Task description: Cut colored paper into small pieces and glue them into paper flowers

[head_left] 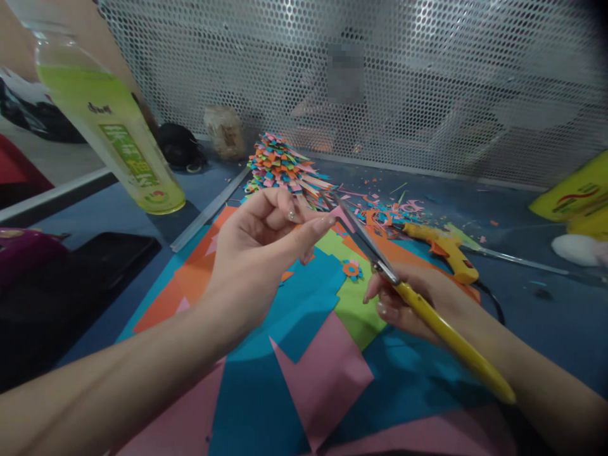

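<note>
Between the thumb and fingers of my left hand (pixel 256 247) is a small pink piece of paper (pixel 342 217). My right hand (pixel 418 297) grips a pair of scissors with yellow handles (pixel 446 329). The scissor blades (pixel 363 244) point up and left, parted around or beside the pink paper; I cannot tell whether they touch it. Under both hands lie overlapping coloured sheets, among them a blue sheet (pixel 304 304), a pink sheet (pixel 327 373) and a green sheet (pixel 356 316). A small orange and blue paper flower (pixel 351 270) rests on the sheets.
Behind my hands stands a pile of coloured paper strips (pixel 280 166), with scraps (pixel 394 209) to its right. A yellow glue gun (pixel 446 248) lies at right. At left are a tilted-looking drink bottle (pixel 114 133) and a dark phone (pixel 114 247). A perforated metal panel (pixel 266 57) closes the back.
</note>
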Action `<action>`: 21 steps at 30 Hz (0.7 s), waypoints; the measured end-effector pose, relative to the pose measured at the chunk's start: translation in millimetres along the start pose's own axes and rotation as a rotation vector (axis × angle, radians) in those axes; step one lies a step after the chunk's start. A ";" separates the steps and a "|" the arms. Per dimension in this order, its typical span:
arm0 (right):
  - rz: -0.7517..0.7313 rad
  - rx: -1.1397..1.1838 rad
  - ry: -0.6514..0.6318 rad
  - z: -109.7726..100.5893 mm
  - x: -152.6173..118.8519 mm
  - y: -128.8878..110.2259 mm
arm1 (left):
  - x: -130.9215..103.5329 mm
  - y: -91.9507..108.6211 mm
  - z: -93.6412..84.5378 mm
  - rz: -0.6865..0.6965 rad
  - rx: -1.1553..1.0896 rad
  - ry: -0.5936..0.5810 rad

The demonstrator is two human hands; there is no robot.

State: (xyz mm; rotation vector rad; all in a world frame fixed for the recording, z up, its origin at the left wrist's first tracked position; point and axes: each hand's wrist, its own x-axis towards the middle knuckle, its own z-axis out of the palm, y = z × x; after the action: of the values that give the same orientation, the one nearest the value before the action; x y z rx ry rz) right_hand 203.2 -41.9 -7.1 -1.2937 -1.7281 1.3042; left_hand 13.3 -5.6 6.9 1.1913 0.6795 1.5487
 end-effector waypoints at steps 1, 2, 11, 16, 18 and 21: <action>-0.008 0.009 -0.024 -0.9 0.9 0.3 | 0.1 -0.1 -0.3 0.004 -0.006 -0.008; -0.013 0.014 -0.053 -2.0 2.2 1.4 | 0.3 -0.2 -0.5 0.006 -0.013 -0.016; 0.019 -0.022 -0.062 -2.9 2.4 -2.6 | 0.8 -0.4 -0.2 0.002 -0.047 -0.032; 0.038 -0.018 -0.058 -1.8 1.8 -12.1 | -0.1 0.4 -0.7 -0.013 -0.040 -0.019; 0.050 -0.004 -0.060 -1.7 2.1 -14.1 | 0.4 0.5 -0.7 -0.015 -0.035 -0.019; 0.063 -0.024 -0.046 -1.9 1.9 -14.3 | 1.1 0.6 -0.3 -0.016 -0.030 -0.021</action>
State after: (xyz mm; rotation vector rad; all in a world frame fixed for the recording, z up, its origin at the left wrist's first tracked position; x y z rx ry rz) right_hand 199.4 -39.9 6.8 -1.3516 -1.7513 1.3625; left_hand 12.8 -4.7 7.7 1.1756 0.6486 1.5258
